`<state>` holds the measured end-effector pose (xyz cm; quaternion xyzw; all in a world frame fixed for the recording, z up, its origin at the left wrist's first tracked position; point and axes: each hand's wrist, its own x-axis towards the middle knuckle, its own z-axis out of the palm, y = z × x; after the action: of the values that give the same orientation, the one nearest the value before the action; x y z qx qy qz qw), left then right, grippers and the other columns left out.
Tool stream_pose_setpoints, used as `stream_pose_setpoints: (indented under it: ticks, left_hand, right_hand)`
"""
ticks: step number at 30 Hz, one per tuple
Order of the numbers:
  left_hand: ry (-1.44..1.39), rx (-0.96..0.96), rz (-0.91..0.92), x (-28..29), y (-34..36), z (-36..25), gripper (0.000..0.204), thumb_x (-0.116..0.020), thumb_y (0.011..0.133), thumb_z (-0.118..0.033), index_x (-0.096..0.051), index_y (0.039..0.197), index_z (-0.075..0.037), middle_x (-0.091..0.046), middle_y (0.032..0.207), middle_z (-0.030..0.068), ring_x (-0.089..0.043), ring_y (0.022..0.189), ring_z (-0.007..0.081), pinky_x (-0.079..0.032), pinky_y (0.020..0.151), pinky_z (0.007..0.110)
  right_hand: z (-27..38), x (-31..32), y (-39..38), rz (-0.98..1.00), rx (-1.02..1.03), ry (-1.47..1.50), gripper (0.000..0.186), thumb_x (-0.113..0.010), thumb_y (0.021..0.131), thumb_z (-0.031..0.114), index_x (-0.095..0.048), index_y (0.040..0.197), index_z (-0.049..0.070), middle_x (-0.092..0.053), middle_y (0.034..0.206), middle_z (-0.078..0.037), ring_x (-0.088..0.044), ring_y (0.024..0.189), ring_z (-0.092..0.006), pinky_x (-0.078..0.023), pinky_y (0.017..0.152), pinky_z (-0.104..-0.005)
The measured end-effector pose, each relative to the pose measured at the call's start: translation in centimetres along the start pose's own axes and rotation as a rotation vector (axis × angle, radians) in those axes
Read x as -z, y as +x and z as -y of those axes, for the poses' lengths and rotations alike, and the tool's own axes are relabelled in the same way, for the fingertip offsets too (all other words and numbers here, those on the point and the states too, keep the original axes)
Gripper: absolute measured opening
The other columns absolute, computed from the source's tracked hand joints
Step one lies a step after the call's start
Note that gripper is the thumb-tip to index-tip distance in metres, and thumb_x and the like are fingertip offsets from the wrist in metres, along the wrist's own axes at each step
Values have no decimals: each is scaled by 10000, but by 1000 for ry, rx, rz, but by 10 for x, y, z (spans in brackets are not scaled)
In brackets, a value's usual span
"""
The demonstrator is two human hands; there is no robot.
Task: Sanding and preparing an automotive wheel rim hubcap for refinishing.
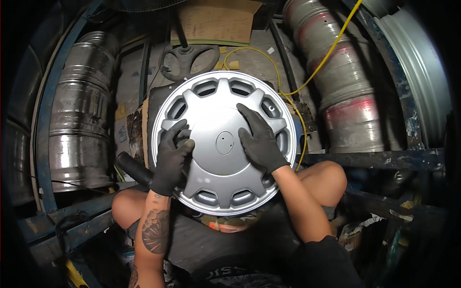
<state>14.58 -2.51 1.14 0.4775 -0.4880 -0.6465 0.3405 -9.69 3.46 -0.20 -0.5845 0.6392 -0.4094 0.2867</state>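
Resting with spread fingers, the right hand (260,142) touches the silver wheel (224,143) right of centre; the left hand (171,161) curls loosely over its left side, its grip hard to tell. Rim stacks (79,114) flank it left and right.

Grey floor (261,39) with yellowish scraps (234,65), a looped yellow hose (278,77) and a grey stand base (185,61) on it

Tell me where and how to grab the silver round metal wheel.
Probably by its outer rim, at the left and right edges, coming in from both sides. The silver round metal wheel lies face toward the camera; its broad centre disc looks smooth, with little to hook, while the rim's edge and the openings just inside should give purchase.
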Motion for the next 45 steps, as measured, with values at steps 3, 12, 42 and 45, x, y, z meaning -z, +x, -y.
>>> stream_pose_setpoints:
  ticks: [3,12,42,45]
  left_hand:
    - [42,-11,89,5,3,5,524,-682,954,-107,-515,1421,64,-644,1212,104,-623,1079,151,-511,954,277]
    - [-72,39,138,12,8,5,417,-665,990,-127,-570,1338,83,-689,1194,128,-660,1057,156,-524,956,284]
    - [-63,72,508,15,5,-36,449,-631,1024,-185,-564,1440,-30,-638,1306,79,-597,1161,141,-470,1015,280]
    - [-179,83,379,11,8,-28,467,-594,1045,-168,-496,1481,-30,-623,1327,96,-594,1199,143,-501,1011,272]
  right_hand:
    - [-4,4,0,-13,-88,167,589,-595,912,78,-481,1488,46,-593,1380,-203,-576,1277,-345,-438,1098,-404]
    - [-2,15,0,-64,-461,791,495,-619,999,186,-533,1421,-57,-638,1322,-155,-594,1202,-171,-459,1037,-273]
    - [49,19,-20,439,-629,908,357,-618,1028,298,-659,1232,8,-689,1166,-92,-627,1119,-144,-497,991,-328]
    - [26,13,-25,338,-592,1014,415,-625,1023,281,-611,1313,-16,-684,1223,-132,-646,1146,-190,-517,983,-348]
